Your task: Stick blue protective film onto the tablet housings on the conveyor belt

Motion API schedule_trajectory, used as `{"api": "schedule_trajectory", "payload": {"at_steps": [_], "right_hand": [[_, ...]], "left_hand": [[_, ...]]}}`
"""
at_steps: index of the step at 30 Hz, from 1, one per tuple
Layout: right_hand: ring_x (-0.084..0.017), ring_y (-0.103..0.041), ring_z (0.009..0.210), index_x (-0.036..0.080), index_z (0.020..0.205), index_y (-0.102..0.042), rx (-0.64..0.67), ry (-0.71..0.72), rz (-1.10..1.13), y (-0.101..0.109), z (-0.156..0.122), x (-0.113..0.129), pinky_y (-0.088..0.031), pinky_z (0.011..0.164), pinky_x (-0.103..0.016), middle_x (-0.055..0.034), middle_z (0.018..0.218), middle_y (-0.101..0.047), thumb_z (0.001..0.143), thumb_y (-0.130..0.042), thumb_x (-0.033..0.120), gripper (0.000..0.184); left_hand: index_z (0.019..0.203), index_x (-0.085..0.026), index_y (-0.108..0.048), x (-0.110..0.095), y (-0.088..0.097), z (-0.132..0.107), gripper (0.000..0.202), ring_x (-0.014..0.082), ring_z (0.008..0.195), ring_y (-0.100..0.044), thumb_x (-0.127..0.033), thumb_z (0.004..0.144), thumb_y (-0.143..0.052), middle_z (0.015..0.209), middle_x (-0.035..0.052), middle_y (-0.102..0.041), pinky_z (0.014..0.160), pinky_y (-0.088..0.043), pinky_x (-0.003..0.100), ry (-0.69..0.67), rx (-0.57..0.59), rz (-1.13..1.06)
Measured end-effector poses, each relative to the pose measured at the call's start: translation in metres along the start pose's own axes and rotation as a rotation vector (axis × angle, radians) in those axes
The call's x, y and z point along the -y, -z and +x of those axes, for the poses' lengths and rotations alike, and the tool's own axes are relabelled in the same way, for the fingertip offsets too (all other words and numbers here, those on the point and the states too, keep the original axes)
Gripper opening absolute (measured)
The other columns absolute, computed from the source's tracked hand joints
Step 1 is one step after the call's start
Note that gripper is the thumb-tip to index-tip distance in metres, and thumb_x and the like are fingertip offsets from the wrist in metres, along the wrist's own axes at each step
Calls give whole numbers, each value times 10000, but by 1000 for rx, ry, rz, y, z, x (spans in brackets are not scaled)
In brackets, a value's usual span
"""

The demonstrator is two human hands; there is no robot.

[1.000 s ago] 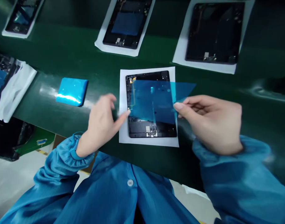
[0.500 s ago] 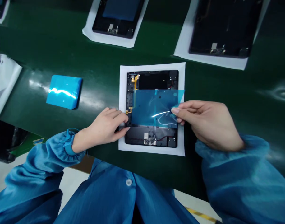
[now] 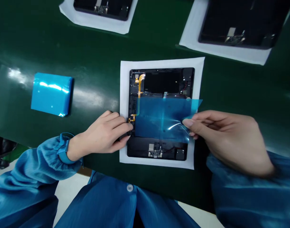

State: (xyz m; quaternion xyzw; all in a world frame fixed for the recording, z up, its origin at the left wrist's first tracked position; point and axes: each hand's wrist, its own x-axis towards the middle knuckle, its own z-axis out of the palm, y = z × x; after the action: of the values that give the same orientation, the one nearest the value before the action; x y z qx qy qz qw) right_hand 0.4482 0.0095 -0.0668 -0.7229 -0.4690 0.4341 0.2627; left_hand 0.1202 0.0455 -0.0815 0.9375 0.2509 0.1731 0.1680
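The blue film [image 3: 151, 117] lay over the middle of an open tablet [image 3: 140, 146], between the two hands, its long axis running from side to side across the tablet's own. The right hand [image 3: 227, 137] was nearer: its thumb and fingers pinched the film's right side, where a bright crease showed, and the upper right corner reached past the tablet's edge. How much of the film touched the parts below could not be told. An orange ribbon [image 3: 141, 84] ran partly under its left side.

The left hand [image 3: 107, 133] was at the tablet's left edge, fingers bent, with a gap between forefinger and thumb and no film between them.

Under the tablet was a white sheet [image 3: 124, 95]. Well to the left, a stack of blue films [image 3: 51, 95] sat on the green table [image 3: 95, 57]. Beyond, well apart, lay a second tablet [image 3: 88, 7] and a third tablet [image 3: 242, 22].
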Motion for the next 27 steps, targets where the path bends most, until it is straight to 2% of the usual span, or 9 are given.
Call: {"api": "schedule_trajectory", "payload": {"at_steps": [13, 27], "right_hand": [[-166, -636, 505, 242, 769, -798, 5, 35, -39, 2, -2, 2, -574, 544, -324, -32, 604, -708, 795, -864, 493, 260], [-171, -654, 505, 237, 765, -804, 3, 7, -9, -1, 0, 3, -585, 520, -308, -39, 626, -726, 754, -883, 512, 287]], "left_hand": [[1137, -203, -660, 0, -1, 0, 123, 207, 828, -609, -260, 1062, -581, 963, 48, -737, 718, -405, 358, 16, 15, -15], [1117, -173, -668, -1, 1, 1, 129, 205, 814, -591, -253, 1066, -580, 948, 53, -724, 720, -423, 353, 2, 12, -10]]}}
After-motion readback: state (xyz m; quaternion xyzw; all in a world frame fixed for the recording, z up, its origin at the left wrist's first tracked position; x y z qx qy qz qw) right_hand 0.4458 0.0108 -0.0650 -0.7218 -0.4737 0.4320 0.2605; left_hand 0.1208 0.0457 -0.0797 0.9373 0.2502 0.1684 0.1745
